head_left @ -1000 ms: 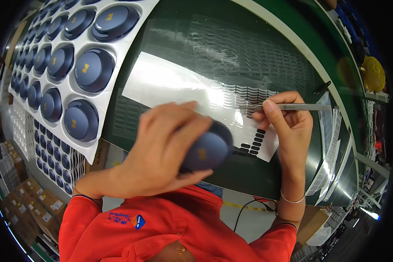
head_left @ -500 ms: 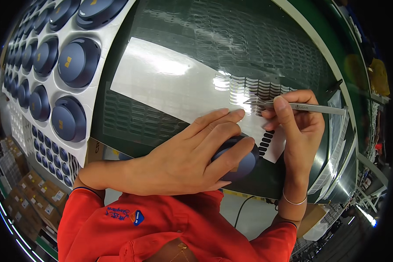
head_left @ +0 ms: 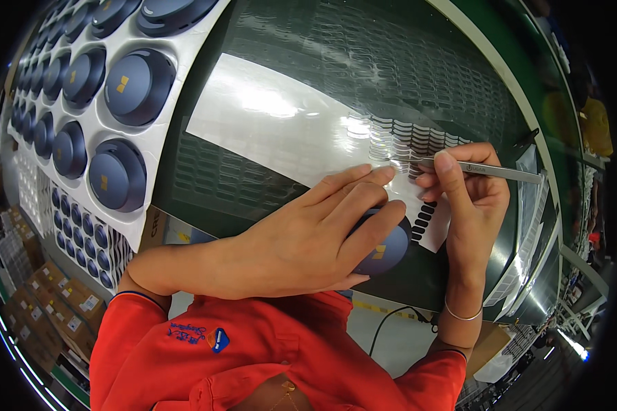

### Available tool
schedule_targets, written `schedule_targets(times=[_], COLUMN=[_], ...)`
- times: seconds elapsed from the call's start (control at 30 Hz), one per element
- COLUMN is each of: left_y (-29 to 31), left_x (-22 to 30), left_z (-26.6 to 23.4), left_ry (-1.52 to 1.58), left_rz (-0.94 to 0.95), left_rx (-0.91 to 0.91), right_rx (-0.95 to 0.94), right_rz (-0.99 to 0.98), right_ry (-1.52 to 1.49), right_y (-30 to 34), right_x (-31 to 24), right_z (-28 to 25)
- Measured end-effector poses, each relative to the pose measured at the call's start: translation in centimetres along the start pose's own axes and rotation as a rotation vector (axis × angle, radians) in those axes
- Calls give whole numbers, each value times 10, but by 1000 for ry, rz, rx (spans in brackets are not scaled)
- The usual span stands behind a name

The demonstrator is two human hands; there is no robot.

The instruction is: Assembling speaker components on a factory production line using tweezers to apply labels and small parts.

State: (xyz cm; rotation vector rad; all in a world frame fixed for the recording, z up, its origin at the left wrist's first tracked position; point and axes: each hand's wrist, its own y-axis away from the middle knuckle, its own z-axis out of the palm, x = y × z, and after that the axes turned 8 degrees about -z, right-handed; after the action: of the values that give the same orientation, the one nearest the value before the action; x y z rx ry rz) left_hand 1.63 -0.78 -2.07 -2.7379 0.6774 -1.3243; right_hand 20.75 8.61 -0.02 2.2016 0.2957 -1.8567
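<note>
My left hand [head_left: 301, 233] is wrapped over a dark blue round headphone ear cup [head_left: 392, 248] with a small gold mark. Two of its fingertips reach onto a glossy white sticker sheet [head_left: 260, 113]. In my right hand [head_left: 473, 212], metal tweezers [head_left: 504, 170] are pinched between thumb and fingers. The tweezers' tips point left, at the sheet close to my left fingertips; whether they grip anything is too small to tell. Rows of thin curved strips [head_left: 397, 133] cover the sheet's right part. Black oblong stickers [head_left: 423, 220] line its near right end.
A white moulded tray [head_left: 159, 147] of blue ear cups stands at the left, with smaller round parts below it. Clear sheets with slot patterns [head_left: 363, 61] lie on the dark green table. Clear plastic sheets [head_left: 521, 267] lie along the right edge. Cartons [head_left: 58, 301] are stacked lower left.
My left hand and the ear cup have shifted slightly right, and more of the cup's gold mark shows. The tweezers' tips now sit nearer my left fingertips. The tray appears a little further right.
</note>
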Motion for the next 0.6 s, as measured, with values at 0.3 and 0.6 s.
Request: schedule_targets(times=[0.3, 0.6], left_y=[2, -12], left_x=[1, 5], left_z=[-1, -18], left_ry=[36, 104], left_rz=[6, -15], left_rx=[11, 562], right_rx=[49, 99], right_rz=[-171, -372], right_ry=[-109, -217], right_y=[14, 50], right_x=[-21, -56], right_z=[2, 10])
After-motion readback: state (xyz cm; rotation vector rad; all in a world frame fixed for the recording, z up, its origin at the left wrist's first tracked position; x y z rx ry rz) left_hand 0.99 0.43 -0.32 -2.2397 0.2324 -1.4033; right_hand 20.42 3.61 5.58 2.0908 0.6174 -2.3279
